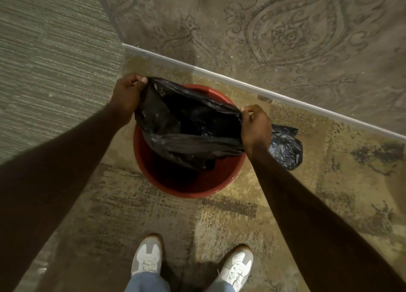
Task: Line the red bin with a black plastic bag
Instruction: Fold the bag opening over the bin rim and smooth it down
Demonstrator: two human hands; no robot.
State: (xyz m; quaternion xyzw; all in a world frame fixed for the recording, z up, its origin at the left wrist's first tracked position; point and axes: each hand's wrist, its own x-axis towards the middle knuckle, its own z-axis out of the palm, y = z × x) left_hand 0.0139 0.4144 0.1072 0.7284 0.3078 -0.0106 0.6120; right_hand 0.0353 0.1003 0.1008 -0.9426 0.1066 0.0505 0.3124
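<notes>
Left hand [128, 93] at ten o'clock and right hand [254, 125] at three o'clock each pinch the black bag's [189, 125] mouth, stretching it open above the red bin [186, 182] on the floor, likely so it drops inside.

Both forearms are bare, no sleeves in sight, no watch or rings visible on the left hand [128, 92] or the right hand [256, 127]. Down below, light blue denim jeans [146, 280] fall over white-and-grey lace-up sneakers [148, 256] with tan gum toe edges.
</notes>
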